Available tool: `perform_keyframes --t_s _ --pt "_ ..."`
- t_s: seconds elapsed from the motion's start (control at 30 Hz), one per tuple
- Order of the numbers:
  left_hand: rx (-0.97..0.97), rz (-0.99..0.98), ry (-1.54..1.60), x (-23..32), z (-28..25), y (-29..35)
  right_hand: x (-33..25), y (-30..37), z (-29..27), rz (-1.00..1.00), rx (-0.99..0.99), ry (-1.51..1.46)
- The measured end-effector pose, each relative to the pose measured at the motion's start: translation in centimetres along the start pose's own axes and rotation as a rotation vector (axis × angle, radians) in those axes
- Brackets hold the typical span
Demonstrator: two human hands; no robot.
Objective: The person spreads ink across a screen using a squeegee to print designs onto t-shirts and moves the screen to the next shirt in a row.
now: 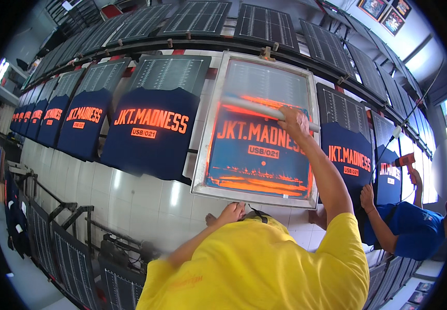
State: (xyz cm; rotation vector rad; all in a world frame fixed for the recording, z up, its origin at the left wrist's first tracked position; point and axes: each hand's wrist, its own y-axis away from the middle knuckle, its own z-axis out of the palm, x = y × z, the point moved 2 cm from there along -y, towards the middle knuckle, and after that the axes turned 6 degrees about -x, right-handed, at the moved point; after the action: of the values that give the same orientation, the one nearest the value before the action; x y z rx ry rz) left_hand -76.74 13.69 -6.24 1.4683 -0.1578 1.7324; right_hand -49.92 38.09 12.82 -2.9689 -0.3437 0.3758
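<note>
My right hand (294, 123) is wrapped around the long pale handle of a squeegee (249, 107), which lies across the upper part of a screen printing frame (254, 197). Bright orange ink smears the mesh above and below the block lettering that shows through. Under the screen is a board, its ruled upper end visible. Below the frame's near edge, close to my waist, my left hand (233, 212) is closed; anything inside its fingers is hidden. A navy shirt (141, 152) with orange print lies on a board to the left, and another navy shirt (340, 181) lies to the right.
More printed shirts (81, 132) line the boards leftward. Dark ruled boards (267, 26) fill the row behind a metal rail. At right, a co-worker in a blue shirt (414, 230) holds an orange heat gun (404, 159) over a shirt. Another rack (73, 258) stands lower left.
</note>
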Motion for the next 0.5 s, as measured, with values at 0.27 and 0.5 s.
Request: perform_keyframes --t_s 0.27,0.5 --pt "0.002 -0.014 0.006 2.0 0.4 0.8 0.6 -1.7 0.5 0.090 -0.173 0.020" --pt "-0.010 0.017 -0.007 1.9 0.3 0.8 -0.6 -2.4 0.4 0.132 -0.172 -0.016"
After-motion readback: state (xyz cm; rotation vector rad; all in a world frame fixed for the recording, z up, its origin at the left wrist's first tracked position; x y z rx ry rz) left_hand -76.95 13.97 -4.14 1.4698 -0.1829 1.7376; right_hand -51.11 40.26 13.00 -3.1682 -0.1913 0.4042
